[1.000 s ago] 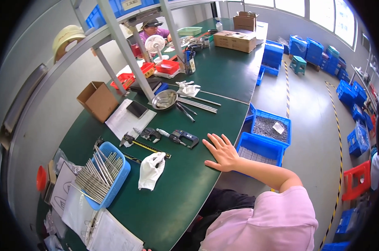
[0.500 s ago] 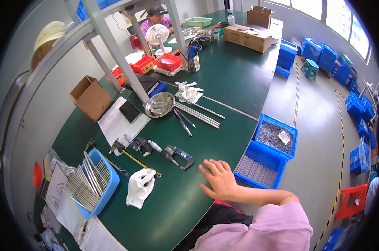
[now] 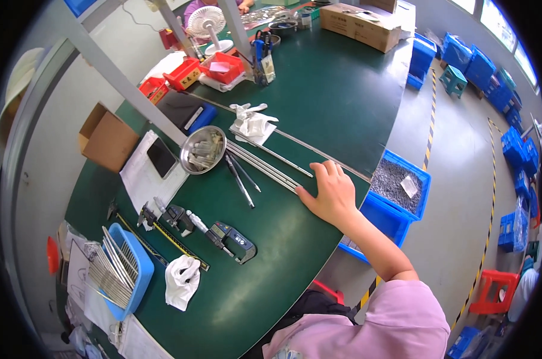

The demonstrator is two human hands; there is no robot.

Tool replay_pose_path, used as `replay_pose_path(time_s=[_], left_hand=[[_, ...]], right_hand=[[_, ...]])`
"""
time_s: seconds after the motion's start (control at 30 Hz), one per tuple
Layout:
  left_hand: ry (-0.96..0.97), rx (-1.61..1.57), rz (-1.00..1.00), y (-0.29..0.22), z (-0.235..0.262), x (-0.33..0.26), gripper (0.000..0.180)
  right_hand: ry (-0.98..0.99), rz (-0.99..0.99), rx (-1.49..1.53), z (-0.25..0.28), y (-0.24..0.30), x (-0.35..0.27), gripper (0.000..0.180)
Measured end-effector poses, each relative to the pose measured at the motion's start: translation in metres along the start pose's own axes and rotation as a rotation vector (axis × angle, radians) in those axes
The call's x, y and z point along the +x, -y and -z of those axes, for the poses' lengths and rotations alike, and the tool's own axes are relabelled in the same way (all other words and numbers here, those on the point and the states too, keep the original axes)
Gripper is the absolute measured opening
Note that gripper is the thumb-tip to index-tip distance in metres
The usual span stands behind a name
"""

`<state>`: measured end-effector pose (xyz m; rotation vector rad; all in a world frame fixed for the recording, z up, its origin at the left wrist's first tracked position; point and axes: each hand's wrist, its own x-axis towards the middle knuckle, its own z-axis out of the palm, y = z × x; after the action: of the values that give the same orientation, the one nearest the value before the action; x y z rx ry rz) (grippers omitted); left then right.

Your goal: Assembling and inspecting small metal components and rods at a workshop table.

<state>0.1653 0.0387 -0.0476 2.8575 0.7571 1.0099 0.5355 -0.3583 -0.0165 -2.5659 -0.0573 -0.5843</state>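
Metal rods point(image 3: 263, 166) by the right hand point(image 3: 334, 195); spread loosely, seemingly nothing gripped; can't see the left; imo pinch tips lightly.

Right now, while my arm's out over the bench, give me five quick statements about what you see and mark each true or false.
1. The right hand is at the ends of some loose metal rods. True.
2. The left hand is resting on the phone. False: the left hand is out of view.
3. The phone lies on white paper. True.
4. The steel bowl is empty. False: it holds small clear pieces.
5. The blue basket holds silver sticks. True.
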Motion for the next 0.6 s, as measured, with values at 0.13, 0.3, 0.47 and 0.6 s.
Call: replay_pose_path(time_s=[0.13,0.3,0.47,0.6], left_hand=[[-0.003,0.013,0.006,0.003,-0.001,-0.004,0.054],[-0.006,-0.001,0.052,0.004,0.001,-0.005,0.055],[-0.006,-0.028,0.043,-0.001,0.001,0.0,0.055],[-0.002,-0.047,0.032,-0.002,0.0,0.001,0.053]], right_hand=[[0.163,0.046,-0.133,-0.017,0.011,0.018,0.054],[0.271,0.095,-0.118,-0.022,0.018,0.024,0.042],[0.397,0.051,-0.139,-0.016,0.021,0.031,0.032],[0.414,0.006,-0.193,-0.011,0.028,0.031,0.027]])
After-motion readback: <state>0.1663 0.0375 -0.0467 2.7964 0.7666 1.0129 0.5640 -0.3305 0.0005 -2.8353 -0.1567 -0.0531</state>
